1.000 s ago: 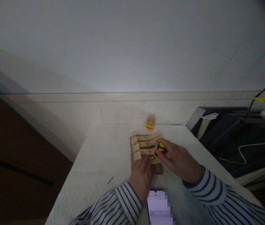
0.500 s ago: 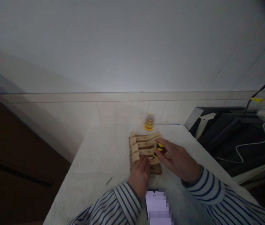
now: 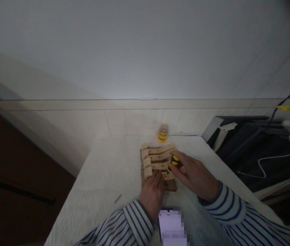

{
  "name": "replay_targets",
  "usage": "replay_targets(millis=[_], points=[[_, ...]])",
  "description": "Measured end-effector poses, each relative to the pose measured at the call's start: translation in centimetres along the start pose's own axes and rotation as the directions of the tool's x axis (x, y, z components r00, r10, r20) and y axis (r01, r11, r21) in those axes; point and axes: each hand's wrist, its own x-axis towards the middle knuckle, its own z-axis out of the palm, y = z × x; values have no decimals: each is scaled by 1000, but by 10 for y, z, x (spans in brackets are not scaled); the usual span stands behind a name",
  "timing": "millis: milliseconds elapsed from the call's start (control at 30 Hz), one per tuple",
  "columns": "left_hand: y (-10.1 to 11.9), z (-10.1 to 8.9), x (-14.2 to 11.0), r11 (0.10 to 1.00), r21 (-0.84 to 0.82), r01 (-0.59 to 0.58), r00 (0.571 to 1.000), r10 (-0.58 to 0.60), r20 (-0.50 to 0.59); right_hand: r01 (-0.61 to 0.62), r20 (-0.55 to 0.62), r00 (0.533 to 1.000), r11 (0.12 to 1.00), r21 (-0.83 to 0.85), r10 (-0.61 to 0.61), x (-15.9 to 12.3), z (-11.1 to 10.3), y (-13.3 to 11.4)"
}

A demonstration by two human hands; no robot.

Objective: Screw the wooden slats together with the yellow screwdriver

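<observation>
My right hand (image 3: 194, 174) is closed around a short yellow-and-black screwdriver (image 3: 175, 160), its shaft slanting down to the left toward the front of a wooden rack (image 3: 159, 158). The rack has several pale curved wooden pieces, fixed side by side with small dark screws on a darker brown backing. My left hand (image 3: 153, 193) grips the rack's nearest pale piece, fingers together, close to the screwdriver's tip. What lies beneath those fingers is hidden.
The rack lies on a white-covered table (image 3: 101, 171). Behind it stands a clear, yellow-based container (image 3: 163, 132). A thin metal rod (image 3: 118, 198) lies left of my left hand, and a phone (image 3: 171, 225) in front. Dark panels (image 3: 247, 150) and a white cable (image 3: 275, 158) are at the right.
The view has shifted very slightly. Both hands stay in nearly the same place on the rack and the screwdriver, with no clear movement of either.
</observation>
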Motion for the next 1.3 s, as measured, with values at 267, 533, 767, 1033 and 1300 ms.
replay_targets(millis=[267,533,767,1033,1300], points=[[0,0,0,1000,-7,7,1000,-7,21,-46,8,999,999,-11,46,-3,2,3],[1,0,1,1000,1,2,1000,-2,-13,-102,4,995,995,-3,102,-4,-1,1],[0,0,0,1000,-6,4,1000,-4,5,-122,22,992,992,-18,122,-2,0,-2],[-2,2,0,1000,1,-17,1000,17,5,-144,79,988,984,102,136,0,3,-6],[-2,2,0,1000,-10,-2,1000,2,20,-71,128,990,990,124,55,-2,1,-1]])
